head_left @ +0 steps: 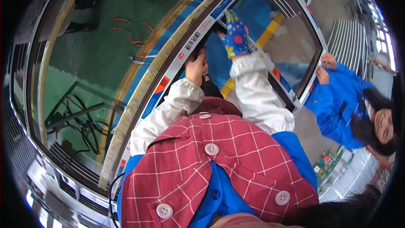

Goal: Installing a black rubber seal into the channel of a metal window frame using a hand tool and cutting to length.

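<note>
— Where are the hands just now?

— Both are up on the long white frame bar [198, 38] that runs slantwise across the big glazed panel [105, 29]. The left hand [196, 68] is bare and sits right at the bar's near edge, fingers curled down over something dark beneath it. It looks closed, but what exactly it grips I cannot tell from here.

— And the other?

— The right hand [235, 33] wears a blue glove with coloured spots. It lies further up the same bar, just beside the left and a little beyond it, fingers stretched along the frame and pressed flat to it rather than wrapped round anything.

— So the bar is between them?

— Under them, more like. It passes below both hands, the left at its lower side, the right laid across its top. Both white sleeves [257, 97] reach out from a red checked apron [211, 160] worn over blue.

— Anyone else at it?

— A co-worker in a blue jacket [337, 105] stands off to the right, both hands resting on the far corner of the dark frame [314, 76], well apart from the first pair of hands.

— And below the glass?

— Green floor [139, 0], with red wire [130, 29] lying on it.
</note>
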`<state>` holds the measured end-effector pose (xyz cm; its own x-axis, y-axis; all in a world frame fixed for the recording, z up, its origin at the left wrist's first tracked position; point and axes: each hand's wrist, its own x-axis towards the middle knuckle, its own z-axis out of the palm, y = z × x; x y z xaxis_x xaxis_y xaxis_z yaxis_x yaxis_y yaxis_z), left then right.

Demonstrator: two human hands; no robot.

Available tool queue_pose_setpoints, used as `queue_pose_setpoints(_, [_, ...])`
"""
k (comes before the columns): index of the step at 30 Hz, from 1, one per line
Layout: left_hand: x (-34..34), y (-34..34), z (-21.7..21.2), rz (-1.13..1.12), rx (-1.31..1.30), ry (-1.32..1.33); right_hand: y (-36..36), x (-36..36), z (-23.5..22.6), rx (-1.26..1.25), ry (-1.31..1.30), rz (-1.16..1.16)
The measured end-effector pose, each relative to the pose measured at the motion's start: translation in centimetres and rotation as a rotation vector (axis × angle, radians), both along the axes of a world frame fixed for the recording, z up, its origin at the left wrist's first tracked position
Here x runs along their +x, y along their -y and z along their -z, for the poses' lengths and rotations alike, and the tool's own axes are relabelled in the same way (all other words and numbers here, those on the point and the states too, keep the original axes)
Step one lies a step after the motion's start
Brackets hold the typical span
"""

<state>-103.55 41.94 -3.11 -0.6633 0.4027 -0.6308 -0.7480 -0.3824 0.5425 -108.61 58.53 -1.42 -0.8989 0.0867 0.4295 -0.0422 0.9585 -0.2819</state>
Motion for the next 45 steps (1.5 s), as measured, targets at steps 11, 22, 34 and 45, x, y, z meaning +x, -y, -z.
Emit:
queue_pose_setpoints(11, [1.9, 2.5, -0.6, 0.224, -0.122, -0.113, -1.4, -5.3, 0.7, 0.516, 0.137, -0.862])
queue_pose_setpoints(22, [3.2, 3.5, 1.6, -0.246, -0.501, -0.152, 0.6, -4.9, 1.5, 0.408, 0.130, -0.947])
queue_pose_setpoints(34, [2.8, 4.1, 0.9, -0.192, -0.491, -0.132, 3.3, -2.5, 1.6, 0.320, 0.026, -0.910])
queue_pose_setpoints(45, [9.1, 14.4, 4.1, 0.776, -0.381, -0.387, 2.3, -3.3, 3.9, 0.158, 0.243, -1.050])
